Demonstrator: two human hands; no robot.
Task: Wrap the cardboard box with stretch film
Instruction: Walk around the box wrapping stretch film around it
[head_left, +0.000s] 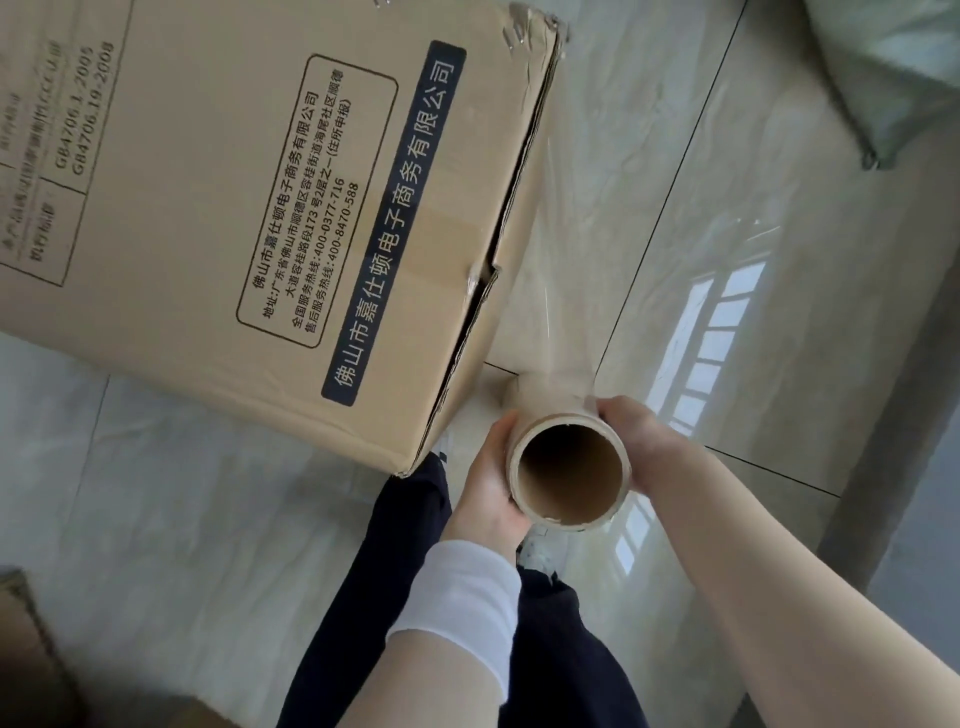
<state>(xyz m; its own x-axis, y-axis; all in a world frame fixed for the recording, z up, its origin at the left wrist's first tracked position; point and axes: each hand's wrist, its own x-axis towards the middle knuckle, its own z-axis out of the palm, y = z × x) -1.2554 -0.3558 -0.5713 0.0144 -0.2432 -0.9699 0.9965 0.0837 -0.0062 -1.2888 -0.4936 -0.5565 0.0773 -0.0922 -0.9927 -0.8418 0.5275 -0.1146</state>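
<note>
Cardboard-cored stretch film roll (571, 470) is being clasped by curled fingers, left hand (488, 483) at 9 o'clock, right hand (641, 441) at 2; film (561, 291) is running to cardboard box (260, 208) at 11.

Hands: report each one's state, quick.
Left hand: curled round the stretch film roll, holding it.
Right hand: gripping the same roll from the other side.

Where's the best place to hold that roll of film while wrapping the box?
Hold the roll by its round wall near the open top end, one palm from each side, as the left hand and right hand do now. It stands roughly upright and the film leaves its far side toward the box, so side holds stay clear of it.
</note>
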